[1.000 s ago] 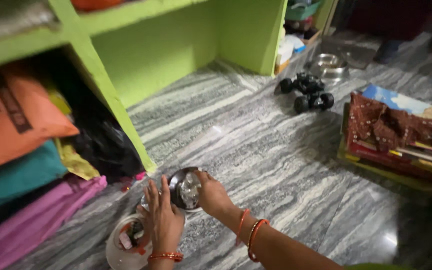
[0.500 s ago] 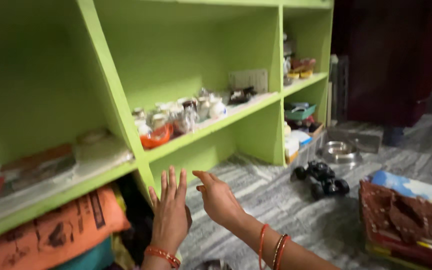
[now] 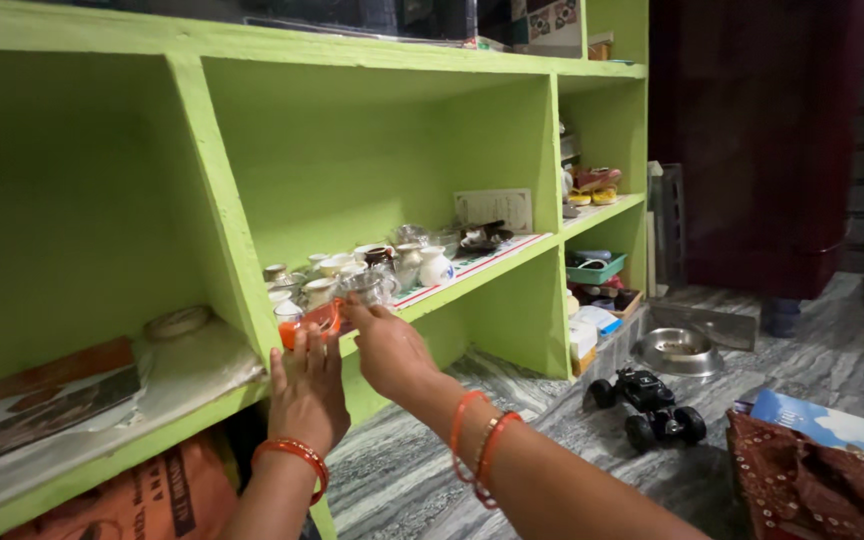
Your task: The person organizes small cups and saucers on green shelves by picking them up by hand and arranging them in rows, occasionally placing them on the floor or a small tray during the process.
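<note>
Green shelf point(image 3: 512, 262), frame centre: small pots point(image 3: 407, 262), cups point(image 3: 322, 275), orange dish point(image 3: 304, 325). Grey floor point(image 3: 552, 440), lower right: toy car point(image 3: 652, 405), steel bowl point(image 3: 677, 350).

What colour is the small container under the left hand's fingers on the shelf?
Orange, with a pale top: the small container on the green shelf, touched by the left hand. Head view shows it.

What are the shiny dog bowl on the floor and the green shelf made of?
The bowl looks like stainless steel: silvery, with bright reflections on its rim. The green shelf looks like painted masonry or wood, I cannot tell which: thick slabs with a matte, slightly uneven coat. The little orange container that the left hand touches looks like glossy plastic.
</note>
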